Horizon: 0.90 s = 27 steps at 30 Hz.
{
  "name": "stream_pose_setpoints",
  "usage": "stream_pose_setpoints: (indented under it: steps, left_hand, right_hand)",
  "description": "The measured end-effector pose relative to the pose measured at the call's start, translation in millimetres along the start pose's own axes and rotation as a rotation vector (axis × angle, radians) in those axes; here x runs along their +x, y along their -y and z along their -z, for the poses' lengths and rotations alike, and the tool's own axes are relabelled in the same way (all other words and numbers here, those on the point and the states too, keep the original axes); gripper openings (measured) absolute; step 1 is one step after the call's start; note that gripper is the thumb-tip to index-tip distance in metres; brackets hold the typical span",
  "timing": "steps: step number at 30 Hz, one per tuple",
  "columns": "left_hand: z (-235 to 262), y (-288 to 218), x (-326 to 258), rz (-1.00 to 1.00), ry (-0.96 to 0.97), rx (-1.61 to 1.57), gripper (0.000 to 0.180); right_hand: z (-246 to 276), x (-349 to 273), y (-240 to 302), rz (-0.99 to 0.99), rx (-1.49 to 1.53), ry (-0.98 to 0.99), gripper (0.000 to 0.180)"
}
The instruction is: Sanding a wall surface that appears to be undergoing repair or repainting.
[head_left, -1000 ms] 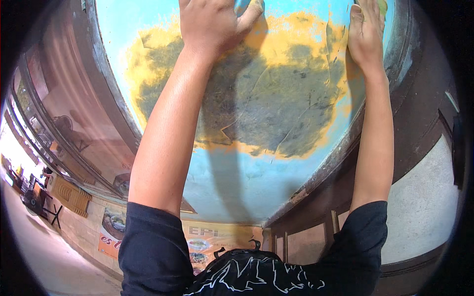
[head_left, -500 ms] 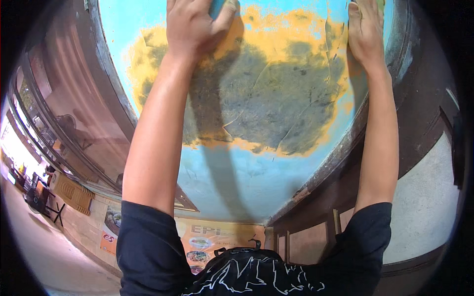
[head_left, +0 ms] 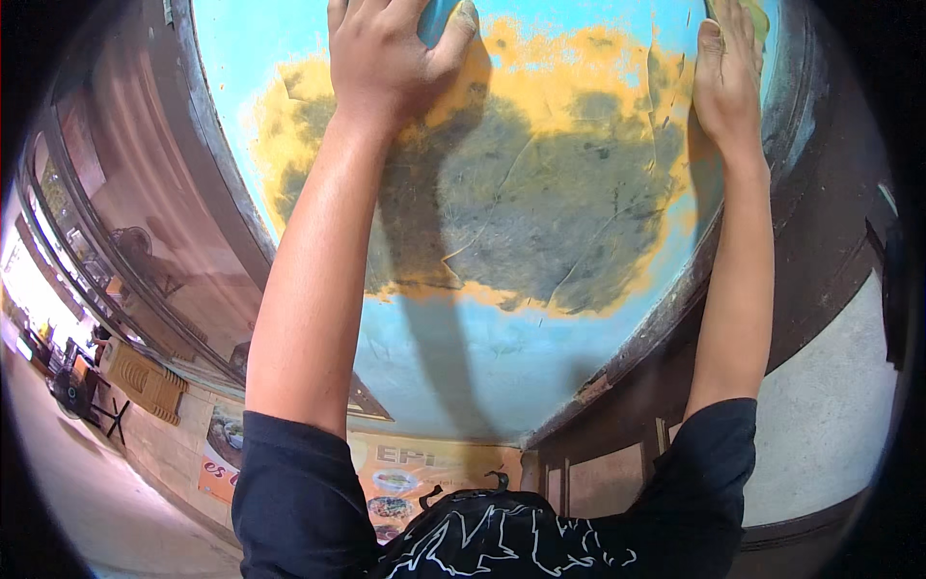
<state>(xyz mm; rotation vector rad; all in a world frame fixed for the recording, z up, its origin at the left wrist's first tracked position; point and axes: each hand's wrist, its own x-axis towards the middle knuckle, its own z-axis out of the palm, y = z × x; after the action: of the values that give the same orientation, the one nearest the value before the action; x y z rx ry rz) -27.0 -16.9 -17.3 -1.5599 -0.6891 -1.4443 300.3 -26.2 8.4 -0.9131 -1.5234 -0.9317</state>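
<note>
A blue painted panel (head_left: pixel 289 58) fills the upper view, with a worn patch of yellow and dark grey (head_left: pixel 540 222) at its middle. My left hand (head_left: pixel 386 68) presses on the top of that patch, fingers closed over a small blue block (head_left: pixel 439 19) that is mostly hidden. My right hand (head_left: pixel 728 87) lies flat on the panel's right side near the rim, fingers together and pointing up. A yellow-green bit (head_left: pixel 760 17) shows beside its fingertips; I cannot tell whether the hand holds it.
A dark rusty frame (head_left: pixel 675 318) borders the panel on the right, with a grey wall (head_left: pixel 830 434) beyond. Brown glazed panes (head_left: pixel 145 212) run along the left. An orange banner (head_left: pixel 405 473) and stacked furniture (head_left: pixel 145 381) lie lower left.
My left hand has slid a little to the left across the worn patch with the blue block. The right hand has stayed in place.
</note>
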Motion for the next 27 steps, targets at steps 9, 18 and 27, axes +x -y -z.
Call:
stream_pose_setpoints:
  steps: [9,18,27]
  left_hand:
    - [0,-3,-4,0.027,0.015,-0.001,0.053]
    - [-1,-3,-8,0.048,0.009,-0.003,0.053]
    - [-4,-5,-9,0.062,0.029,-0.016,0.055]
  right_hand:
    - [-25,-13,-8,0.304,0.042,-0.1,0.064]
    - [-11,-36,21,0.065,0.073,0.077,0.063]
    - [-3,10,1,0.079,-0.015,0.086,0.064]
